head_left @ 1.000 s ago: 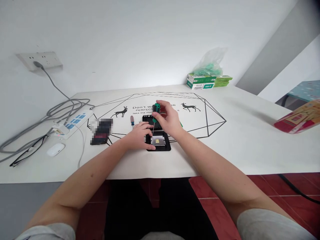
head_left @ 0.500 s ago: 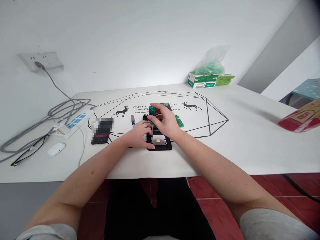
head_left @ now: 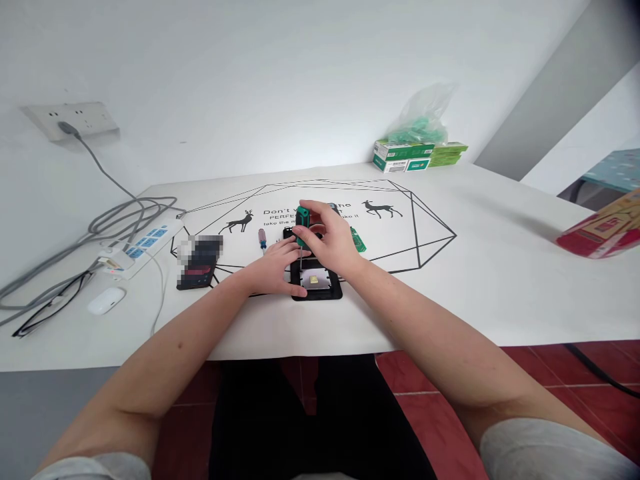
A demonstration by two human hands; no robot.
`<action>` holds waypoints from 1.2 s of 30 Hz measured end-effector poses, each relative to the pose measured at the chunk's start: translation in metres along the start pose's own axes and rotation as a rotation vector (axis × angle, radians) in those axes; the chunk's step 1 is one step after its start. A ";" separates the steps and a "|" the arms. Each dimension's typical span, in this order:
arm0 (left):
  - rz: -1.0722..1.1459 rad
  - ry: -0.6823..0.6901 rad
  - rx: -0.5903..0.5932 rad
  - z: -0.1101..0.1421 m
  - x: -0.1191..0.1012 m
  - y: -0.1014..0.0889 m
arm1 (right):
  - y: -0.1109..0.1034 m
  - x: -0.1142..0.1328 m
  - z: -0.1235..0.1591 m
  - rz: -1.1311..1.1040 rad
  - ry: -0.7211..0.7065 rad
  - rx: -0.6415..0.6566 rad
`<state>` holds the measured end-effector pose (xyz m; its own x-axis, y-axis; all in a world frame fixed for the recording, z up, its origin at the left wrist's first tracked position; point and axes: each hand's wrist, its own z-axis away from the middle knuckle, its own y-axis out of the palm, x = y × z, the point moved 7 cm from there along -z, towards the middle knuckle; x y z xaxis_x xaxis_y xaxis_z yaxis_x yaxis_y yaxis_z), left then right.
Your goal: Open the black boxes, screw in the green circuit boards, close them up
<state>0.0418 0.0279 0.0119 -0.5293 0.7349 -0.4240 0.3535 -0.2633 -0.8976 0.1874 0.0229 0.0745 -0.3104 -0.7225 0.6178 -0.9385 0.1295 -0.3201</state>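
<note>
A green and black screwdriver point(head_left: 303, 217) stands nearly upright in my right hand point(head_left: 330, 233), its handle between thumb and fingers. Its thin shaft points down at the upper left part of a black case point(head_left: 330, 295), which lies flat and holds a silvery plate point(head_left: 325, 280) with a small yellowish square point(head_left: 313, 280). I cannot tell whether the tip sits in a screw. My left hand point(head_left: 275, 270) rests with fingers stretched along the left side of the case, thumb at its lower left corner. Part of the case is hidden under both hands.
A smaller screwdriver point(head_left: 261, 240) lies left of my hands, a green circuit board point(head_left: 357, 240) behind my right one. Further left are a dark phone point(head_left: 197, 270), a white mouse point(head_left: 107, 301), glasses point(head_left: 53, 307) and a power strip point(head_left: 145, 247) with cables. Boxes point(head_left: 405, 157) stand at the back.
The whole view has shifted slightly. Both hands keep nearly the same place on the case, and the screwdriver is still held upright in my right hand.
</note>
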 end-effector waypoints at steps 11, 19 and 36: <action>0.064 -0.005 0.052 0.002 0.002 0.003 | 0.004 0.009 -0.002 -0.102 -0.061 0.042; 0.109 -0.053 0.075 0.002 0.006 0.005 | 0.002 0.008 -0.004 -0.251 0.005 0.043; 0.066 -0.106 0.114 0.004 0.009 0.006 | -0.007 0.001 -0.012 -0.199 -0.068 0.084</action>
<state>0.0362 0.0306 0.0026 -0.5883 0.6455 -0.4870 0.3033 -0.3822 -0.8729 0.1918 0.0294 0.0864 -0.1064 -0.7725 0.6261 -0.9634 -0.0756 -0.2571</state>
